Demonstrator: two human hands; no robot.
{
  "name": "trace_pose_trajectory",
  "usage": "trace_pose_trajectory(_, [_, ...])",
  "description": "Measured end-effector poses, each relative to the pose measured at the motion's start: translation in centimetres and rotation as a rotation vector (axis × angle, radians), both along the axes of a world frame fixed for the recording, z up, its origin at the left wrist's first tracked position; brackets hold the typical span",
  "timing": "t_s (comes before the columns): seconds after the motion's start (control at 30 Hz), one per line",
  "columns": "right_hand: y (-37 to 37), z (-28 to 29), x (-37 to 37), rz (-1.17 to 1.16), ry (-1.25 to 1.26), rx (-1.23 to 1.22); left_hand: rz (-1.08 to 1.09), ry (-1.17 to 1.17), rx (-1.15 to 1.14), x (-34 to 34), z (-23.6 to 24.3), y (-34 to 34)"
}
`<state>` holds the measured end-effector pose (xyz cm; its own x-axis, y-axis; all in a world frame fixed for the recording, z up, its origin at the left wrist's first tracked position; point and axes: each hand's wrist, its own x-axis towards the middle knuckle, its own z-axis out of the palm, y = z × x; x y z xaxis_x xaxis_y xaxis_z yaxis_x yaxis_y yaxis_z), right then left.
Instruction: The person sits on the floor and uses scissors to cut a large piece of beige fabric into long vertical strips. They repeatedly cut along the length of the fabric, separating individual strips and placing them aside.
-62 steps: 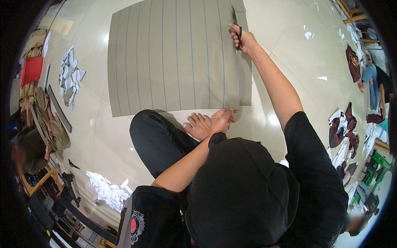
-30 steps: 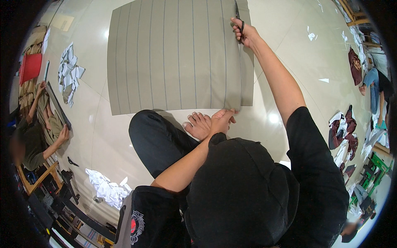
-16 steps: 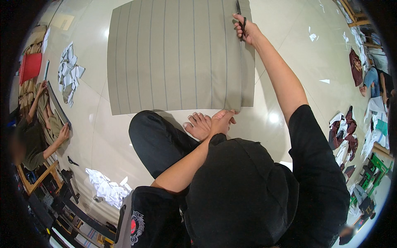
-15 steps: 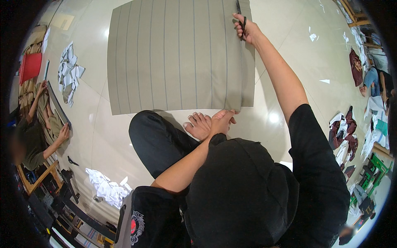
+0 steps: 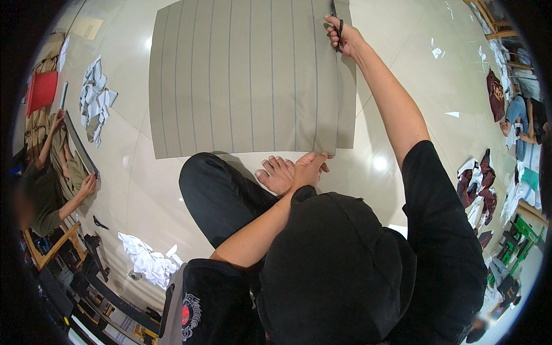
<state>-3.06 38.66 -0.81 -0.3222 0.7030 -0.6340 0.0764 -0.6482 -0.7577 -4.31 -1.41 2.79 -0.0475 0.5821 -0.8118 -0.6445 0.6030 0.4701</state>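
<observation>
A large khaki sheet, apparently fabric, marked with several long dark lines (image 5: 241,80), lies on the tiled floor. My right hand (image 5: 345,39) is closed on black scissors (image 5: 339,30) at the sheet's upper right, the blades pointing away along a long seam or edge near its right side. My left hand (image 5: 310,168) pinches the near edge of the sheet at the lower right, just beside my bare foot (image 5: 276,175). My bent leg in black trousers (image 5: 215,195) is below the sheet's left half.
At the left, a co-worker (image 5: 43,204) holds a long dark strip (image 5: 77,138), near a red object (image 5: 42,92). White scraps (image 5: 98,98) and crumpled pieces (image 5: 144,259) lie on the floor. At the right are maroon-and-white pieces (image 5: 477,178) and another person (image 5: 526,118).
My right hand and the scissors have moved upward, away from me along the sheet. My left hand stays at the near edge. The co-worker on the left now has both hands on the long strip.
</observation>
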Motion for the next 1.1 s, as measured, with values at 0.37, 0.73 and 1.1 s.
trace_pose_trajectory(0.37, [0.2,-0.4,-0.2,-0.004,0.031,-0.012,-0.009,-0.008,-0.013,-0.2,0.5,0.2])
trace_pose_trajectory(0.73, [2.4,-0.9,-0.7,0.013,0.013,-0.022,0.03,-0.026,0.004,0.0,0.1,0.2])
trace_pose_trajectory(1.1, [3.1,-1.9,-0.6,0.018,0.012,-0.004,0.035,-0.077,-0.021,-0.4,0.6,0.4])
